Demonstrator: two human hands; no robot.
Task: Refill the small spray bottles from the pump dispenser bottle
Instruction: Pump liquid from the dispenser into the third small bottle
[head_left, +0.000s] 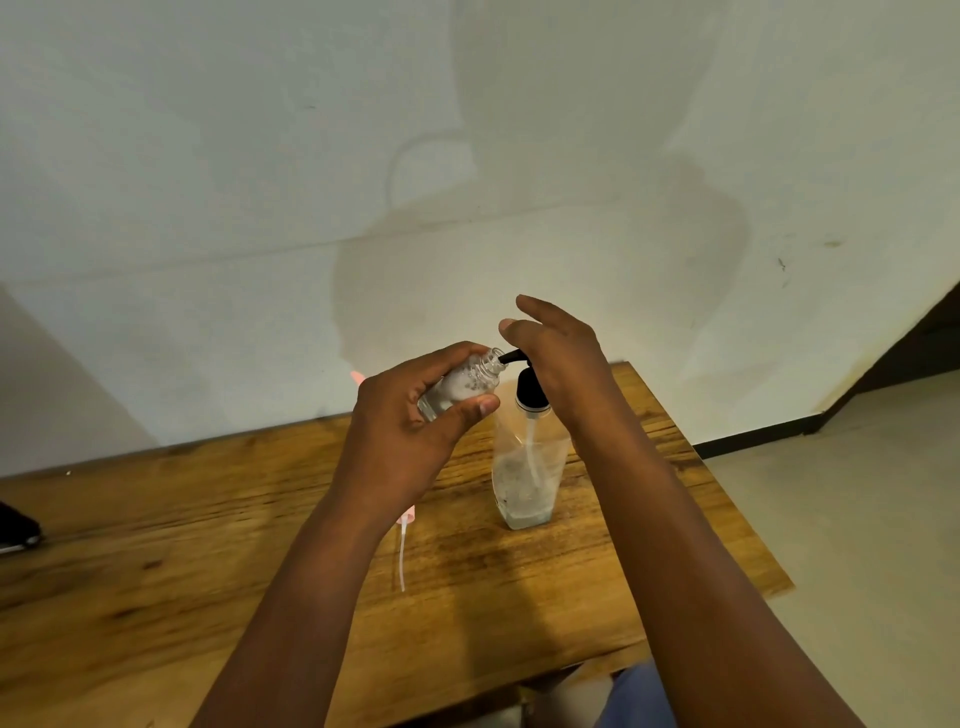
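Observation:
My left hand (415, 410) grips a small clear spray bottle (465, 384) with its cap off, tilted so its open neck meets the black nozzle of the pump dispenser bottle (527, 467). That clear dispenser stands upright on the wooden table (208, 545) with a little liquid at its bottom. My right hand (558, 353) rests palm down on the black pump head, fingers spread forward. A pink spray cap with a white dip tube (402, 545) lies on the table below my left wrist, partly hidden.
A pale wall rises just behind the table. A pink object (357, 376) peeks out behind my left hand. A dark object (18, 527) sits at the table's left edge. The table's right edge drops to a light floor.

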